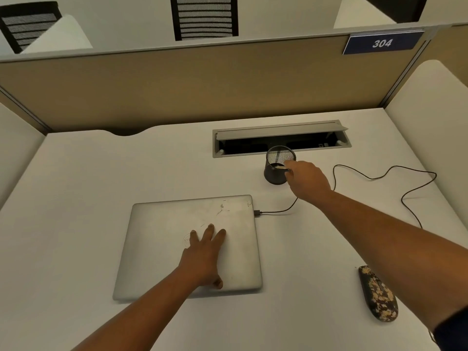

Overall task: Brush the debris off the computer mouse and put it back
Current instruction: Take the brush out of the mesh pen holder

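The left hand (203,252) lies flat, fingers straight, on the closed laptop (162,239). The right hand (307,179) reaches the mesh cup (274,173) at 1 o'clock; its fingertips are hidden, grip unclear. The debris-speckled mouse (378,293) lies at 4 o'clock.

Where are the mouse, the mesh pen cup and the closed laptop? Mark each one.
mouse (378,293): head view, middle of its debris-speckled top shell.
mesh pen cup (272,173): head view, left outer wall below the rim.
closed laptop (157,239): head view, bare lid left of the resting hand.
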